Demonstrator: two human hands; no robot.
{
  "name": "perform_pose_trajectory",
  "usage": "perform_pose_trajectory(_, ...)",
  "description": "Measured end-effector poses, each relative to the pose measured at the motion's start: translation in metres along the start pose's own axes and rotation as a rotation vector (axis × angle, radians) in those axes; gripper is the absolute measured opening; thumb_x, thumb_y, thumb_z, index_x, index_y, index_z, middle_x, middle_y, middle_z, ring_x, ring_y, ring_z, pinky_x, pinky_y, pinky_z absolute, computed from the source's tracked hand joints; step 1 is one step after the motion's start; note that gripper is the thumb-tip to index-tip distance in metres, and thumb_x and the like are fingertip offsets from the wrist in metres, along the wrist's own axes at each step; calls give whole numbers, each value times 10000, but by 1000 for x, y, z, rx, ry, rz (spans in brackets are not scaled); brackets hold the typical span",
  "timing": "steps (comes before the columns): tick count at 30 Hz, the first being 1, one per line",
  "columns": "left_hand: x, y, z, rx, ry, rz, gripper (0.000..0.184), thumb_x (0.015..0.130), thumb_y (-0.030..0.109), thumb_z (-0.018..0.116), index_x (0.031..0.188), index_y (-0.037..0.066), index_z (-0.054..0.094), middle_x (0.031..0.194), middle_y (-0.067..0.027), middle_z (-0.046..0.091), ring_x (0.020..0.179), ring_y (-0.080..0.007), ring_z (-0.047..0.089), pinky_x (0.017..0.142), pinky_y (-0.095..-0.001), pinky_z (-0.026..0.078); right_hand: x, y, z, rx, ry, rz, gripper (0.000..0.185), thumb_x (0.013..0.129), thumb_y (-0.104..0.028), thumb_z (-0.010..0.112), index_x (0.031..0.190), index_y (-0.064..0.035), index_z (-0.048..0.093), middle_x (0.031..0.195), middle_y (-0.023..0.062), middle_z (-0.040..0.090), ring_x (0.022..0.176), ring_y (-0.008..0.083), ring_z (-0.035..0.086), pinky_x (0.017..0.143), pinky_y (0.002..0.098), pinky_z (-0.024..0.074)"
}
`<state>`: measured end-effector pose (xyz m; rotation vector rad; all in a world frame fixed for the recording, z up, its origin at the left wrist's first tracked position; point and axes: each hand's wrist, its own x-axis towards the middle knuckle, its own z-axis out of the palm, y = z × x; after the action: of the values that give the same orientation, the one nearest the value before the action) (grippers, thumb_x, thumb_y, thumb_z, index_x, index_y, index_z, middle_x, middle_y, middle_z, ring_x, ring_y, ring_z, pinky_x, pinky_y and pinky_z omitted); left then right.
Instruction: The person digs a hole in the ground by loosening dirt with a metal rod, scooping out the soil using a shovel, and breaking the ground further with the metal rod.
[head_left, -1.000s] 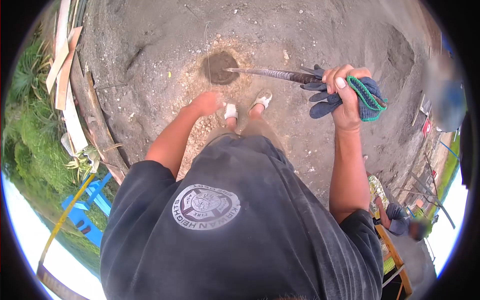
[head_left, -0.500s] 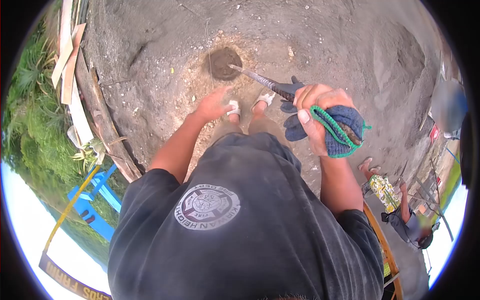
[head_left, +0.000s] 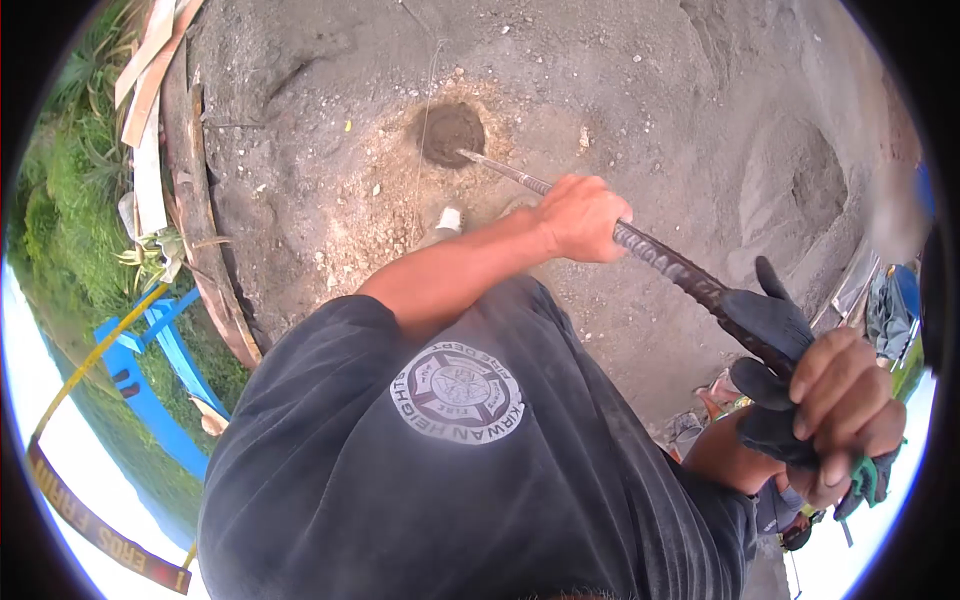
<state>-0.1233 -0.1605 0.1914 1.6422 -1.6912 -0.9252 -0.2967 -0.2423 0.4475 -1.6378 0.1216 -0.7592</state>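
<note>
A long ribbed steel bar (head_left: 665,262) slants from the upper right end down to a round hole (head_left: 452,134) in the ground, its pale tip at the hole's edge. My left hand (head_left: 582,217) is closed around the bar at its middle, with the arm reaching across my body. Higher up, my right hand (head_left: 848,402) is closed around the bar's upper end, holding a dark work glove (head_left: 770,325) with green trim against it. The glove's loose fingers stick out along the bar. Both my hands are bare.
A thin string (head_left: 428,95) runs over the hole. My foot (head_left: 450,218) stands close behind it. Wooden planks (head_left: 155,80) and a log edge lie on the left, beside a blue frame (head_left: 160,400). Another pit (head_left: 818,185) is at right. A person (head_left: 785,505) is partly visible behind my right arm.
My left hand, open and off the bar before, has moved right and closed around its middle. My right hand has moved right and nearer me with the bar's upper end and the glove.
</note>
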Motion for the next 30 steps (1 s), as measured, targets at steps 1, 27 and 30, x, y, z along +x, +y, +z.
perform_pose_trajectory(1, 7, 32, -22, -54, -70, -2, 199, 676, 283, 741, 712, 94, 690, 652, -163, 665, 701, -414, 692, 636, -529, 543, 7, -20, -9, -21, 14, -34, 240, 835, -67, 734, 815, -99, 497, 666, 24, 560, 581, 175, 585, 639, 374, 530)
perform_pose_trajectory(27, -416, -370, -53, 282, -446, -1192, 464, 891, 358, 682, 1161, -18, 712, 1208, -290, 689, 1170, -433, 655, 1026, -490, 515, 3, 203, 110, -255, 723, 82, 127, 974, -42, 604, 978, -48, 477, 710, 110, 554, 667, 202, 575, 732, 442, 560)
perform_pose_trajectory(30, -441, -347, -72, 270, -602, -1334, 433, 916, 279, 651, 1228, -17, 692, 1294, -248, 677, 1227, -396, 645, 1044, -490, 513, 5, 212, 89, -253, 751, 78, 109, 980, -57, 587, 927, -55, 491, 704, 91, 529, 659, 190, 549, 720, 444, 546)
